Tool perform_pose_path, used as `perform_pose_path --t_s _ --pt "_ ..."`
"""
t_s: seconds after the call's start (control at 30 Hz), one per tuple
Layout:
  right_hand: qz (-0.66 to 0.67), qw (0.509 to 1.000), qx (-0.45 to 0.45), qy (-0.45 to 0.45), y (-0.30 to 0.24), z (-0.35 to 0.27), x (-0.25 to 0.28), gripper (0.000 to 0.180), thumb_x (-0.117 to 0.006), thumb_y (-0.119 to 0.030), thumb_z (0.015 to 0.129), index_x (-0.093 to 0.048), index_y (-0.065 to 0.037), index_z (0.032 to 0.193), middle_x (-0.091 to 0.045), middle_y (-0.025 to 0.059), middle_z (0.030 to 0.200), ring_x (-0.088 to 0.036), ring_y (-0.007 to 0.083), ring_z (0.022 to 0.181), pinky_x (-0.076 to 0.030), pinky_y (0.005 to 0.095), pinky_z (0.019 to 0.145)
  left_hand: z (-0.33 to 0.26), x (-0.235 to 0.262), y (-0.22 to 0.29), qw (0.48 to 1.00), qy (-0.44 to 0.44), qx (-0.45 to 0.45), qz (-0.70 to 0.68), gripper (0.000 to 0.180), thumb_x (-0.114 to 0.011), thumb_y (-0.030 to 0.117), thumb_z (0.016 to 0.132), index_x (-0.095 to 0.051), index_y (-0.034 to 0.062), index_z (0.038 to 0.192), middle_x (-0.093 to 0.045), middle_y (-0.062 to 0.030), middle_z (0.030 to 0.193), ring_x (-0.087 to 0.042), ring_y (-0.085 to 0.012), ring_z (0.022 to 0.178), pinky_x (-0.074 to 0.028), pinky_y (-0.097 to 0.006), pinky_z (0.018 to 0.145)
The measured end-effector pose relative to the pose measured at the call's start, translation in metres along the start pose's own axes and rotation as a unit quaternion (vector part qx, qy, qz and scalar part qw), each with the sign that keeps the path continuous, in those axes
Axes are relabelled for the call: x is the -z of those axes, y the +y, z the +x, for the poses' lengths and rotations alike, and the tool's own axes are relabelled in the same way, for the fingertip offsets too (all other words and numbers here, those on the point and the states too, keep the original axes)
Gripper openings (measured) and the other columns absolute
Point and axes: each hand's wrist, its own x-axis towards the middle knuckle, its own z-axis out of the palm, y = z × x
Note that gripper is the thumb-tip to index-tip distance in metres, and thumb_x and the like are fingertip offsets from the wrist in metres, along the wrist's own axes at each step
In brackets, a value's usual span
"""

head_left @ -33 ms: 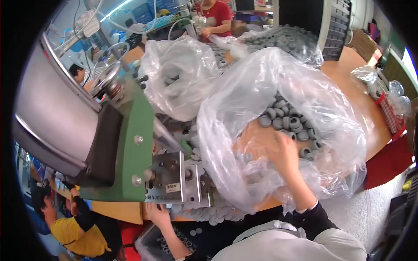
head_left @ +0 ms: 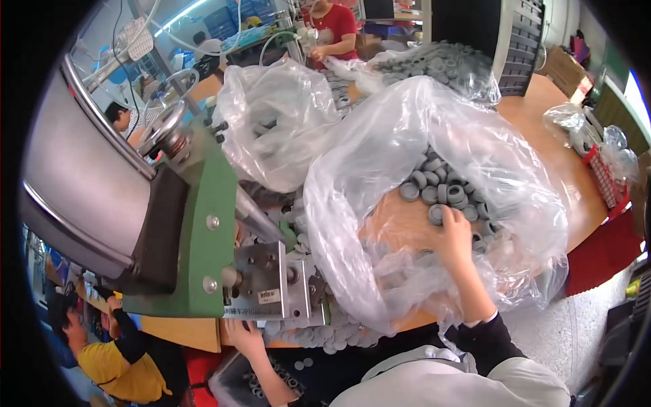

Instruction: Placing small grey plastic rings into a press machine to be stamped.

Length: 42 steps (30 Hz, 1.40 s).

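My right hand (head_left: 456,239) reaches into a clear plastic bag (head_left: 339,183) spread open on the table. Its fingers are extended and slightly apart, with the tips at a round grey cap (head_left: 436,215) on the near edge of a pile of grey caps (head_left: 434,169). I see nothing lifted in that hand. On the left, my left hand (head_left: 245,339) is at the lower edge of the metal die block (head_left: 261,285) of a green press (head_left: 210,230). Its fingertips go behind the block, so what they touch is hidden.
Flat grey discs (head_left: 329,336) lie along the table edge below the press. Another clear bag (head_left: 278,115) stands behind, and a heaped bag of grey parts (head_left: 447,64) lies farther back. A red basket (head_left: 607,176) is at right. Other people work nearby, one in a yellow top (head_left: 115,359).
My right hand has moved slightly right and forward, from bare tabletop inside the bag to the edge of the caps. The left hand stays at the press.
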Motion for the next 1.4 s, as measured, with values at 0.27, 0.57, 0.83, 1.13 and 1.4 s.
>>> perform_pose_path --t_s 0.27,0.57,0.83,1.13,1.4 --pt "-0.022 0.989 -0.131 -0.072 0.064 0.014 0.016 0.062 -0.083 -0.02 0.06 -0.054 -0.005 0.112 -0.056 0.0217 0.107 -0.058 0.0387 0.094 -0.048 0.0421 0.08 -0.017 -0.001 0.075 0.96 0.2 -0.025 -0.193 0.037 -0.055 0.006 0.086 -0.051 -0.0076 0.12 -0.055 -0.0229 0.119 -0.051 -0.0377 0.112 -0.035 -0.043 0.101" --pt "0.363 0.923 0.024 -0.123 -0.069 -0.025 0.049 0.053 -0.08 -0.01 0.067 -0.055 -0.002 0.113 -0.054 0.0037 0.097 -0.056 0.0107 0.086 -0.046 0.0236 0.07 0.055 0.038 0.181 0.909 0.164 0.016 -0.383 0.036 -0.076 0.02 0.067 -0.064 -0.0034 0.091 -0.068 -0.0145 0.088 -0.066 -0.0309 0.081 -0.048 -0.04 0.072" --pt "0.417 0.839 0.27 -0.221 -0.184 -0.074 0.02 0.059 -0.081 -0.017 0.068 -0.054 -0.001 0.118 -0.063 0.0172 0.097 -0.064 0.0276 0.086 -0.05 0.0332 0.073 -0.013 0.032 0.144 0.927 0.201 0.108 -0.299 0.044 -0.074 0.009 0.072 -0.056 -0.0035 0.111 -0.062 -0.0145 0.103 -0.059 -0.0291 0.096 -0.044 -0.037 0.087" --pt "0.414 0.847 0.259 -0.209 -0.238 -0.072 -0.011 0.021 -0.075 -0.016 0.072 -0.066 -0.002 0.085 -0.066 0.0125 0.078 -0.063 0.033 0.068 -0.052 0.0367 0.064 -0.106 0.041 0.007 0.927 0.177 0.324 -0.063 0.064 -0.068 0.021 0.082 -0.039 -0.0055 0.132 -0.039 -0.0238 0.137 -0.036 -0.0393 0.128 -0.025 -0.046 0.108" --pt "0.369 0.903 0.184 -0.122 -0.131 -0.044 0.01 0.048 -0.074 -0.018 0.076 -0.056 -0.004 0.118 -0.065 0.0154 0.099 -0.062 0.034 0.092 -0.049 0.0386 0.08 -0.011 -0.02 0.001 1.0 -0.013 -0.015 -0.009 0.038 -0.062 0.002 0.062 -0.061 -0.0015 0.1 -0.057 -0.0231 0.114 -0.048 -0.0442 0.112 -0.038 -0.05 0.096"
